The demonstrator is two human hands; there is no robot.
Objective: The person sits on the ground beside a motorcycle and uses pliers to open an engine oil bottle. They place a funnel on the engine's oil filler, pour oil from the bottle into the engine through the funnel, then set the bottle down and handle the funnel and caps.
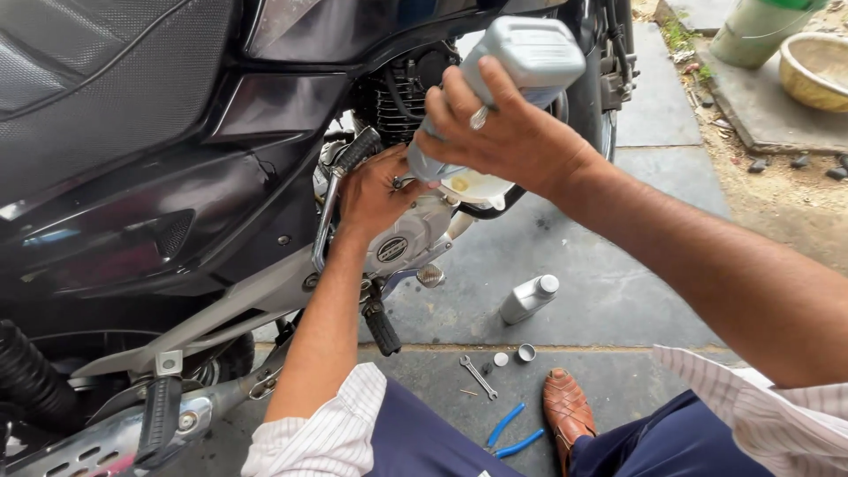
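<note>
Two hands are seen busy at the side of a big black motorcycle (150, 168), which fills pretty much the whole left half of the view. Its grey engine case (402, 240) is found right under the grip, with the kick lever (340, 190) running down just left of it and a rubber footpeg (382, 327) sticking out a bit lower.

A grey plastic bottle (521, 66) is held tipped over, neck down, by the right hand (503, 132). The fingers are wrapped firmly around its lower body, so it's a full closed grasp, and a ring is worn on one finger. The bottle's mouth is aimed into a whitish funnel (473, 187) sitting directly below the grip, against the engine case.

The left hand (375, 194) is pressed against the engine just left of the funnel and appears to be steadying it; whether anything is actually pinched in those fingers can't be told from here.

On the stone floor (618, 300), well below the grip, a second grey bottle (528, 299) is left standing. Nearer the knees, a brown shoe (567, 411) is seen, then blue-handled pliers (511, 433), a small spanner (478, 377), and two little caps (515, 355) lying side by side.
</note>
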